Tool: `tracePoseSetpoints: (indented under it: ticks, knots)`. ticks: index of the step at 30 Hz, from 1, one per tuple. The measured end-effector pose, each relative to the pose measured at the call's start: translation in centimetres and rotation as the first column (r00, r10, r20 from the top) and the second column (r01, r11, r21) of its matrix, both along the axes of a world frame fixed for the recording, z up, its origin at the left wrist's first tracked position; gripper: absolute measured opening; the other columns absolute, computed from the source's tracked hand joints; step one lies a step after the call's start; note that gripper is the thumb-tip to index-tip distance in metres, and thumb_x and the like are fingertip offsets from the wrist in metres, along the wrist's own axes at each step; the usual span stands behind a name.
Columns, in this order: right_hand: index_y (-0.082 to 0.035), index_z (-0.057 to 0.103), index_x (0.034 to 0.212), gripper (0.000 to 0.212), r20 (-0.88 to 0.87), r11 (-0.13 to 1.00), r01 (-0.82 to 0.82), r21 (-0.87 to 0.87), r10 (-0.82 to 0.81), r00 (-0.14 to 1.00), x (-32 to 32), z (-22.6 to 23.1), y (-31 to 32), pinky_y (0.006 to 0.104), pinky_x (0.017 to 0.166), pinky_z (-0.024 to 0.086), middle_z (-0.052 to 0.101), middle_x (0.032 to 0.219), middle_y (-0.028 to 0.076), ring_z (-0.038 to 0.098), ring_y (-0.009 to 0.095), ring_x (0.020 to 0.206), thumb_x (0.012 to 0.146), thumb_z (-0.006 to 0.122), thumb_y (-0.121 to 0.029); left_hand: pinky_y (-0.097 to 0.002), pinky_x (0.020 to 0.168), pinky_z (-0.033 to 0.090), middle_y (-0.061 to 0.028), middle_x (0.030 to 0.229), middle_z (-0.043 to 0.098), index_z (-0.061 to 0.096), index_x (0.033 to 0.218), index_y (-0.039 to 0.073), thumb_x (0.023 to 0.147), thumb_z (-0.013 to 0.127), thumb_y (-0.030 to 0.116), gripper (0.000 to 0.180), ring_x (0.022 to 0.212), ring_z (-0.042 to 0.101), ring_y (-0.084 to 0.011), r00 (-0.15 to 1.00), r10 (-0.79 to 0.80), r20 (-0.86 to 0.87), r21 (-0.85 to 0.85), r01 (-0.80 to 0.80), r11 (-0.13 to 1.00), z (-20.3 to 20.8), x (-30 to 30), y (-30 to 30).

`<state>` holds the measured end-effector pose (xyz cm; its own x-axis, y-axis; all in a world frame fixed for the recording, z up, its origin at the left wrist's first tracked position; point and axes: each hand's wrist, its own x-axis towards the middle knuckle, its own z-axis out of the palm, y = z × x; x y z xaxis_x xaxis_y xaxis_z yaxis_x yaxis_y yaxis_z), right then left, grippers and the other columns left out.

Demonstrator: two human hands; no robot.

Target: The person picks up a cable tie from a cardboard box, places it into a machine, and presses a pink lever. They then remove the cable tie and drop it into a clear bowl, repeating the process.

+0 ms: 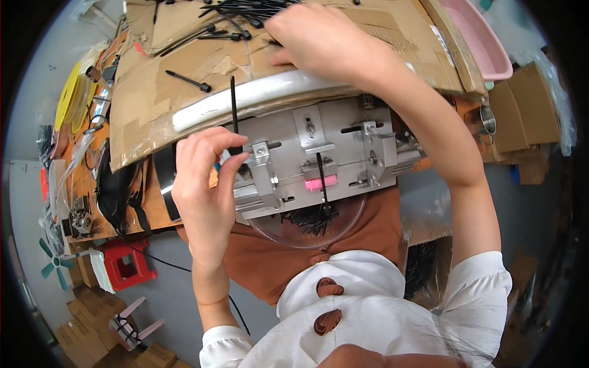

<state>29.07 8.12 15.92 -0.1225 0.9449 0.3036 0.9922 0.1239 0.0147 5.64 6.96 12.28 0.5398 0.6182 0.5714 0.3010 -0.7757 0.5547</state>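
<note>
My left hand [205,175] pinches the lower end of a thin black rod [233,101] between thumb and forefinger. The rod stands nearly upright beside the left clamp block [264,168] of a grey metal fixture [294,138]. A second black rod with a thick end [323,184] lies across the fixture's middle, over a pink cylinder [314,184]. Over the cardboard, my right hand [322,46] reaches to a pile of black rods [236,11]. Its fingers are bent, with the thumb apart from them; the far fingertips are partly hidden.
A white padded strip [245,100] runs along the cardboard sheet's [147,122] near edge. One loose black rod [187,81] lies at left. A clear bowl [270,232] with several black rods sits on my lap. A metal cup [487,119] and pink basin [481,40] are at right.
</note>
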Motion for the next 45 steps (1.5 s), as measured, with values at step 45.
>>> tracePoseSetpoints:
  ticks: [45]
  knots:
    - [0.000,0.064,0.113,0.027,-0.904,0.922,-0.351,0.165,0.283,0.321,0.0,3.4,2.7,0.0277,0.086,0.048,0.066,0.106,0.004,0.058,0.008,0.096,0.095,0.057,-0.020,-0.0362,0.072,0.046,-0.0081,0.090,0.063,0.064,0.091,0.006,0.070,0.069,-0.005,0.025,0.084,0.055,-0.0274,0.987,0.028,0.156,0.272,-0.070,0.960,1.0,1.6,3.8]
